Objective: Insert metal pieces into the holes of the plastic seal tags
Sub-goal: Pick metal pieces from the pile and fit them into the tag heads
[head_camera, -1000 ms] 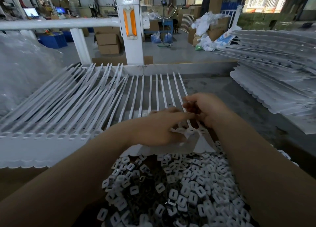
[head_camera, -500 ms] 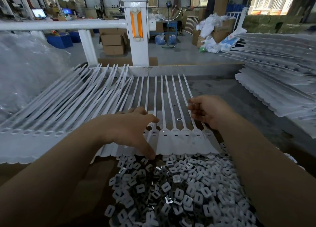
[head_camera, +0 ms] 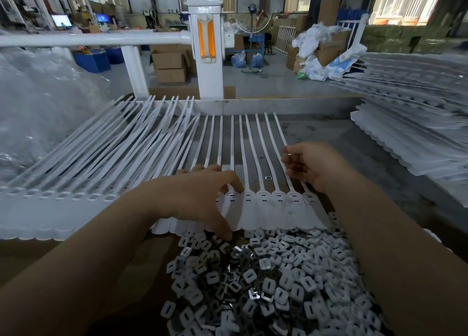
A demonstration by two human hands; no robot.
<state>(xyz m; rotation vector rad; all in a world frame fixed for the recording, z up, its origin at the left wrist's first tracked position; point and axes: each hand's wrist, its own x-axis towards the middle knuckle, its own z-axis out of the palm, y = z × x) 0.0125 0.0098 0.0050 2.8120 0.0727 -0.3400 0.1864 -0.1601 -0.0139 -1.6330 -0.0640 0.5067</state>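
Note:
A joined strip of white plastic seal tags [head_camera: 278,209] lies in front of me, its straps pointing away and its slotted heads in a row. My left hand [head_camera: 200,199] rests on the strip's left part, with fingertips on the heads and the thumb at the lower edge. My right hand [head_camera: 314,166] hovers over the right straps with curled fingers, and what is inside them is hidden. A heap of metal pieces [head_camera: 278,280] fills the near foreground. One loose metal piece [head_camera: 268,178] lies between two straps.
More tag strips [head_camera: 76,183] fan out to the left. A tall stack of tags [head_camera: 417,133] sits on the right. A clear plastic bag [head_camera: 38,107] bulges at far left. The grey table [head_camera: 354,145] ends at a raised rim, with a white post [head_camera: 207,57] behind it.
My left hand slid left off the right-hand tag heads and now sits on the strip's left part. My right hand drew back from the heads and lifted over the straps.

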